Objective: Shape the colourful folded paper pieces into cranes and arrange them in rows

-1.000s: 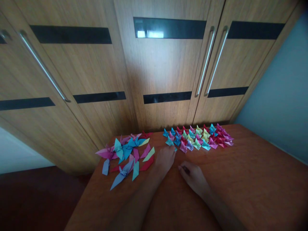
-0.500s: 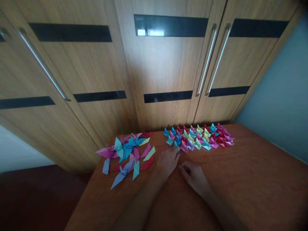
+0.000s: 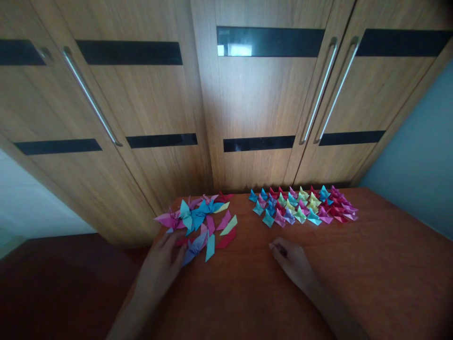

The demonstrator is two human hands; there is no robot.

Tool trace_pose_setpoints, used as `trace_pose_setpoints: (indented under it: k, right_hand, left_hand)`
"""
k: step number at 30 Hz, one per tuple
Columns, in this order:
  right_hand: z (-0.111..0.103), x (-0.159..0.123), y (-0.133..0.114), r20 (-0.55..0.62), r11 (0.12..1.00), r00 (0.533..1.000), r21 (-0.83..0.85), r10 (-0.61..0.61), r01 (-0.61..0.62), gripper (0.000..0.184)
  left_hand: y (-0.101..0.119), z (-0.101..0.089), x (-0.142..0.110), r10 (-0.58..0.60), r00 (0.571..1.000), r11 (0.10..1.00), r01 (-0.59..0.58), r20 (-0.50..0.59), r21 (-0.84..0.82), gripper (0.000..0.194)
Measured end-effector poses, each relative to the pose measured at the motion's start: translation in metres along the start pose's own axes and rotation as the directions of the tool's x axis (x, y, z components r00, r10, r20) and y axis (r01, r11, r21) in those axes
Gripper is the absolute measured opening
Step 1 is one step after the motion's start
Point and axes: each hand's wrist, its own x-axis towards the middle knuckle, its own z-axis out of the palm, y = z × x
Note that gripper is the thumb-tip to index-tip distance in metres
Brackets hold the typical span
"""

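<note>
My left hand [image 3: 161, 259] reaches over the near left side of a pile of folded paper pieces, thumb and fingers apart. Its thumb is by a lavender paper crane [image 3: 196, 245], and the hand covers part of that crane. A pale lavender folded piece there is mostly hidden by the fingers. Around it lie a blue paper crane [image 3: 198, 213], a pink crane [image 3: 171, 218], a teal strip [image 3: 210, 247] and a red folded piece [image 3: 226, 238]. My right hand [image 3: 290, 259] rests on the table, fingers loosely curled, nothing visible in them.
Small folded paper pieces [image 3: 300, 215] in many colours stand in rows at the back right of the brown table [image 3: 240, 297]. A teal piece [image 3: 268, 218] is at the front left of them. Behind rises a wooden wardrobe [image 3: 253, 104] with metal handles.
My left hand has left the teal piece at the front of the rows and moved left to the paper pile. The right hand stays curled on the table. The view has shifted slightly left.
</note>
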Motion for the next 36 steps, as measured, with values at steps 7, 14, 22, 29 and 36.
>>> trace_pose_setpoints:
  k: [7, 14, 22, 29, 36]
  right_hand:
    - [0.019, -0.005, -0.033, 0.101, 0.989, 0.994, 0.144, -0.032, 0.018, 0.031]
    - [0.034, -0.018, -0.072, 0.189, 0.949, 0.982, 0.313, -0.024, -0.037, 0.029]
    - [0.056, -0.036, -0.095, 0.248, 0.685, 0.951, 0.662, 0.185, -0.306, 0.037]
    - [0.023, -0.036, -0.067, 0.182, 0.807, 0.957, 0.515, 0.226, -0.289, 0.027]
    - [-0.004, -0.038, -0.050, 0.384, 0.763, 0.907, 0.531, 0.172, -0.369, 0.032]
  left_hand:
    - [-0.011, 0.015, 0.009, 0.090, 0.984, 0.980, -0.060, 0.152, -0.189, 0.031]
    - [0.007, 0.011, -0.005, 0.081, 0.997, 0.974, -0.077, 0.007, -0.214, 0.016]
    - [0.096, 0.038, -0.038, 0.075, 0.990, 0.922, -0.115, -0.122, -0.369, 0.018]
    - [0.115, 0.045, -0.033, -0.022, 0.998, 0.870, -0.012, -0.062, -0.493, 0.033]
    - [0.118, 0.057, -0.013, 0.102, 0.871, 0.550, 0.353, 0.480, -0.757, 0.013]
